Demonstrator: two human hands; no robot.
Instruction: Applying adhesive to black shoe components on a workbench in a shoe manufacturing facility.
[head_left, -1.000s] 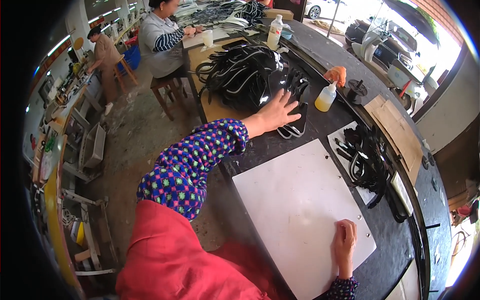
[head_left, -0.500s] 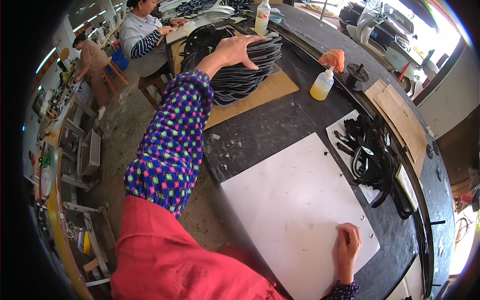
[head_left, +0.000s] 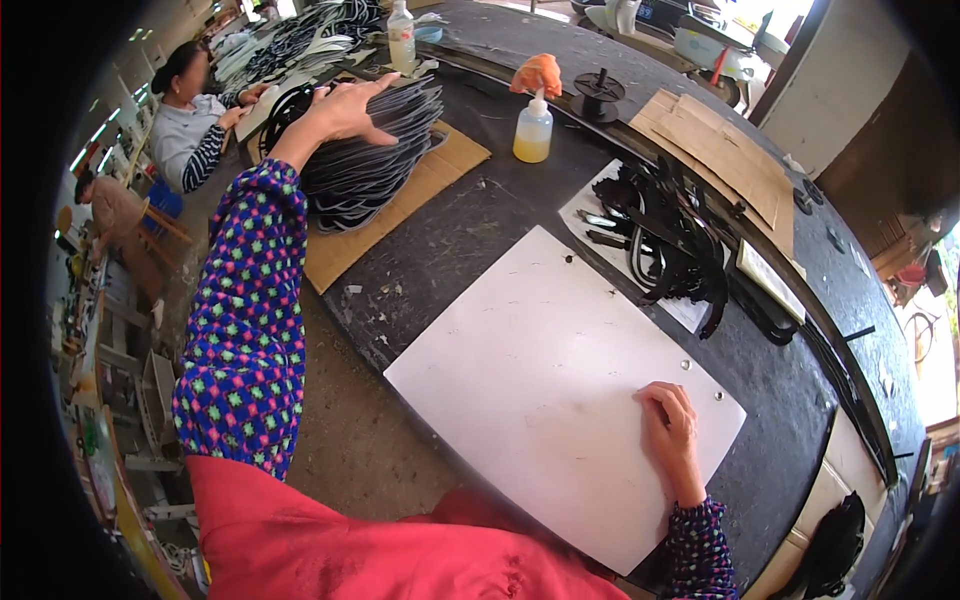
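My left hand (head_left: 345,112), at the end of a patterned blue sleeve, reaches far out over a thick pile of black and grey strips (head_left: 370,170). Its thumb and fingers are spread, and I make out nothing gripped in it. Under the pile lies brown cardboard (head_left: 335,262). Close to me, my right hand (head_left: 674,432) rests on a large white board (head_left: 530,370) near its right edge. The fingers of that hand are loosely curled in, with nothing showing between them; their undersides are hidden.
Beyond the board stand a squeeze bottle (head_left: 533,138) of yellow liquid, orange cloth (head_left: 537,75) and a black spool (head_left: 599,95). Black scraps (head_left: 665,235) lie to the right. Another bottle (head_left: 401,40) stands behind the pile. A co-worker (head_left: 190,120) sits at the far left.
The view has swung to the right, so everything appears further left. My left hand stays over the strip pile, thumb and fingers apart. My right hand remains on the board.
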